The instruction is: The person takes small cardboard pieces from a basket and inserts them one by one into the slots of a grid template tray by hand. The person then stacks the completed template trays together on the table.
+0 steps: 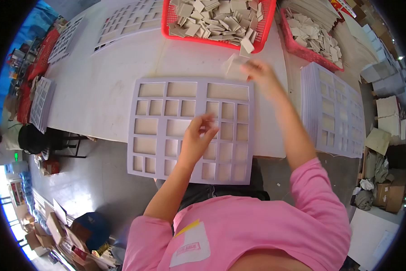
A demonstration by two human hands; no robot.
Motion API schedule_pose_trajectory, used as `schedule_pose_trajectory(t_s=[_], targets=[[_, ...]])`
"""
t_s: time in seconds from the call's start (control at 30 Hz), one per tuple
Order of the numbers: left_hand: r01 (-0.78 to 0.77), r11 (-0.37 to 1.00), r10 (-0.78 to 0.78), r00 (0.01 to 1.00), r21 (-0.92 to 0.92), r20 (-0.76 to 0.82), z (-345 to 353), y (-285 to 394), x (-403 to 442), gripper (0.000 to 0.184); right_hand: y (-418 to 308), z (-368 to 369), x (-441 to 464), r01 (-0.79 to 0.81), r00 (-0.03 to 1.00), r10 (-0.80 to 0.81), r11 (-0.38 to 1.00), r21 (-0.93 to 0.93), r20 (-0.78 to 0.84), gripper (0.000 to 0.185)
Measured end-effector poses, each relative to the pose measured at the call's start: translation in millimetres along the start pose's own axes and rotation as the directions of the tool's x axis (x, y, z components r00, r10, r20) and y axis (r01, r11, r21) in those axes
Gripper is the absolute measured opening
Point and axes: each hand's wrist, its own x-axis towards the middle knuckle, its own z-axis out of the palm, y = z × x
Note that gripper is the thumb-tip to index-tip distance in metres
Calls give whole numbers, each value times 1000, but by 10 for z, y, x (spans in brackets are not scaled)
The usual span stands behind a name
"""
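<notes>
A pale lavender frame panel [201, 113] with rectangular openings lies on the white table, its lower edge towards my body. My left hand [199, 137] is over the middle of the panel, fingers bent and apart, with nothing that I can make out between them. Past the panel's upper right corner, my right hand [259, 74] is closed on thin beige cards [234, 65], which are blurred. Just beyond that hand is a red basket [203, 41] heaped with beige cards [214, 20], a few of them at its rim.
A stack of similar panels [340, 110] stands at the right. Behind it is a second red basket [304, 56] of pale pieces. More panels [126, 22] lie at the back left of the white table [90, 86]. Boxes [388, 196] are piled at the far right.
</notes>
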Motion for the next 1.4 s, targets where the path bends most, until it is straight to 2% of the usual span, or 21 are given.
schedule_pose_trajectory(t_s=[0.07, 0.13, 0.17, 0.2, 0.27, 0.3, 0.4, 0.5, 0.67, 0.77, 0.87, 0.97, 1.07, 1.17, 1.27, 1.37, 1.4], targets=[[-28, 887, 20, 1000, -460, -22, 105, 63, 121, 76, 36, 455, -431, -167, 977, 133, 965, 204, 169, 23], [-15, 698, 23, 1000, -716, 1, 128, 126, 98, 84, 96, 815, -774, -315, 921, 210, 898, 309, 330, 23], [-3, 577, 26, 1000, -817, 14, 119, 157, 66, 89, 128, 917, -893, -330, 924, 239, 893, 307, 299, 23], [5, 540, 38, 999, -842, 31, 104, 178, 31, 79, 155, 993, -993, -343, 927, 267, 888, 306, 264, 24], [37, 502, 10, 999, -864, 49, 90, 89, -72, 73, 155, 1116, -1164, -344, 938, 310, 876, 339, 153, 22], [52, 477, -1, 998, -877, 59, 106, 40, -118, 71, 157, 1151, -1238, -339, 941, 317, 892, 299, 123, 21], [-22, 441, -80, 995, -897, -64, 209, -20, -246, 57, 233, 1247, -1384, -311, 950, 311, 926, 213, 35, 23], [-51, 445, -100, 989, -894, -106, 292, -143, -315, 54, 320, 1312, -1475, -277, 952, 299, 932, 236, -64, 27], [-33, 407, -125, 988, -913, -91, 335, -86, -389, 54, 211, 1322, -1555, -281, 914, 346, 916, 286, -211, 27], [0, 445, -137, 988, -896, -68, 360, -78, -418, 54, 277, 1248, -1579, -241, 943, 288, 937, 252, -169, 24], [40, 476, -114, 993, -878, -16, 353, -92, -442, 58, 315, 1212, -1637, -207, 948, 244, 960, 189, -206, 26], [56, 500, -104, 995, -864, 5, 375, -115, -493, 65, 347, 1148, -1672, -222, 954, 220, 975, 14, -205, 28], [30, 475, -77, 997, -879, -7, 350, -131, -474, 70, 354, 1140, -1710, 22, 993, -46, 977, -212, -110, 30], [23, 470, -57, 998, -882, -5, 310, -103, -452, 71, 104, 1172, -1777, 86, 992, -105, 970, -227, -73, 32], [48, 554, -74, 997, -831, 8, 280, 14, -472, 71, 225, 1178, -1741, 11, 994, -7, 999, 43, -110, 28], [113, 592, -118, 992, -798, 53, 225, -4, -498, 69, 150, 1044, -1741, -169, 986, 163, 954, 246, 47, 19], [137, 592, -131, 989, -794, 73, 206, -33, -502, 68, 156, 1015, -1747, -188, 982, 182, 962, 199, 50, 17]])
